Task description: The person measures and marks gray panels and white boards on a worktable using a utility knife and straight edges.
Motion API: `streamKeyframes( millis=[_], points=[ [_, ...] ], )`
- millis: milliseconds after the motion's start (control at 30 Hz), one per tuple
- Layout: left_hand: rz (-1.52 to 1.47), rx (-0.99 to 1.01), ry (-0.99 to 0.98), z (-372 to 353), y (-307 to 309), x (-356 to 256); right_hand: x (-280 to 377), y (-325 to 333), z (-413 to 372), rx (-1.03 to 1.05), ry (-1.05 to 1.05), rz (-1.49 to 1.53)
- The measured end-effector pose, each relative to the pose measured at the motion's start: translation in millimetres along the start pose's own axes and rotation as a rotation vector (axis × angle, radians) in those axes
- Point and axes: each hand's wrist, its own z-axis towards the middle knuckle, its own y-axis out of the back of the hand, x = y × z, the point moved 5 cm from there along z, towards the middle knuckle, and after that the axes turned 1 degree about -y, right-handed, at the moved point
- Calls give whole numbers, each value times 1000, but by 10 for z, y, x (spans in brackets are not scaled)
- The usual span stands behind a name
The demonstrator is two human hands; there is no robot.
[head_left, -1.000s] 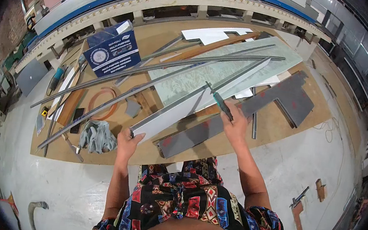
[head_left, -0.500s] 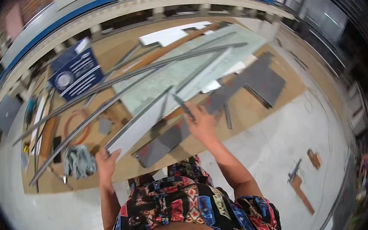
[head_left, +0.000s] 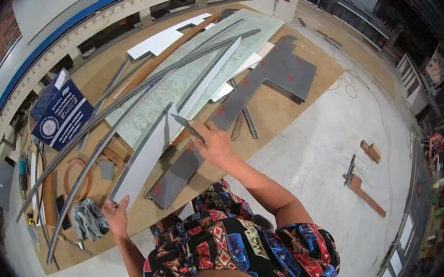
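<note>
My left hand (head_left: 114, 214) grips the near end of a long folded metal strip (head_left: 143, 164), pale grey on its face with a darker raised edge. The strip slants up and away from me over the table. My right hand (head_left: 214, 146) is closed around a dark green, pen-like marking tool (head_left: 189, 127), its thin tip right at the strip's far end. Below my right hand lies a dark grey panel (head_left: 175, 175) with red marks. Beyond the strip's far end, another pale angled profile (head_left: 210, 78) rests on a greenish patterned sheet (head_left: 177, 75).
Long dark metal bars (head_left: 130, 95) cross the brown-covered table (head_left: 321, 84). To the left are a blue printed box (head_left: 63, 111), a crumpled grey-blue glove (head_left: 89, 221) and a brown ring (head_left: 76, 178). A wooden-handled tool (head_left: 366, 195) lies on the floor at right.
The view has swung to the right, so the table's things sit farther left. Both hands keep their holds, with the tool's tip still by the strip's far end.
</note>
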Motion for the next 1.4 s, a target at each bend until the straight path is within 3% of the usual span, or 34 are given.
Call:
streamKeyframes(
  millis=[267,367,467,567,667,767,867,967,1400],
  points=[
    [-61,-37,15,4,-6,48,-52,-35,-31,37,-61,64],
    [147,-34,66,13,82,182,-106,-74,-52,-7,-52,131],
    [95,-22,61,25,71,181,-125,-97,-67,-13,-56,144],
    [-44,17,15,48,45,150,-235,-156,-76,-220,89,364],
    [-130,22,-24,29,9,-1,-399,-277,-152,-25,-354,945],
    [-57,28,56,42,99,198,-556,-306,-242,-65,-412,1051],
    [-181,10,-17,6,1,-80,-737,-441,-343,-99,-609,1230],
    [-194,36,-2,21,51,43,-853,-522,-428,-147,-776,1331],
    [-102,4,68,48,169,268,-1135,-802,-603,-106,-806,1271]
  ],
)
